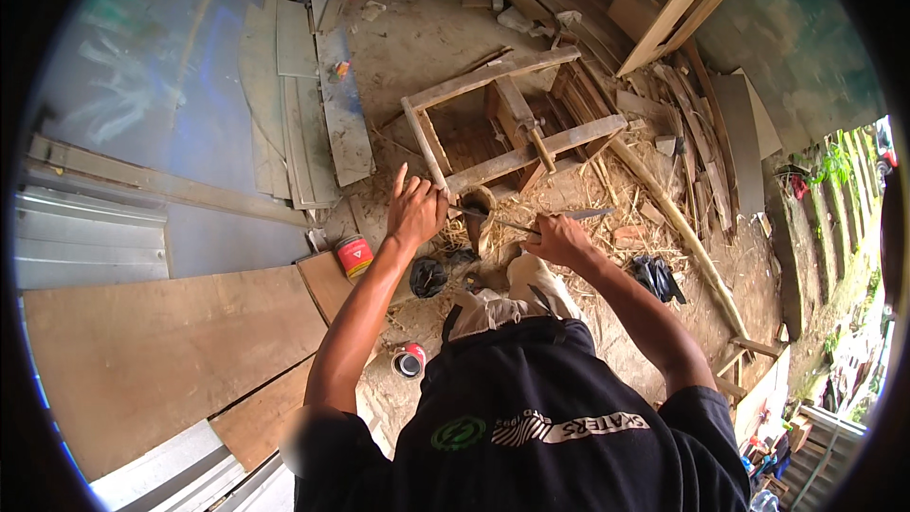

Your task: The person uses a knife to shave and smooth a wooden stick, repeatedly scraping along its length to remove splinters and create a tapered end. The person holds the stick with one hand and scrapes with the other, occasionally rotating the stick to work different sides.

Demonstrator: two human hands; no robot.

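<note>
A thin dark rod (507,223) runs between my two hands, a little above the ground. My left hand (415,210) pinches its left end, with one finger stretched out. My right hand (559,242) is wrapped round the rod's other end. From beside the right fingers a narrow grey blade-like piece (592,213) points right; whether it belongs to the rod I cannot tell. Just beyond the rod stands a round brown hollow piece (477,199), partly behind it. Close to my left hand is the corner of a worn wooden frame (502,166).
A red can (354,254) stands by my left forearm, an opened can (409,360) nearer me. Black plastic (428,277) lies between my arms, more black plastic (658,280) at right. Shavings (607,192) litter the ground. A long pole (682,232) slants along the right; plywood (171,351) lies left.
</note>
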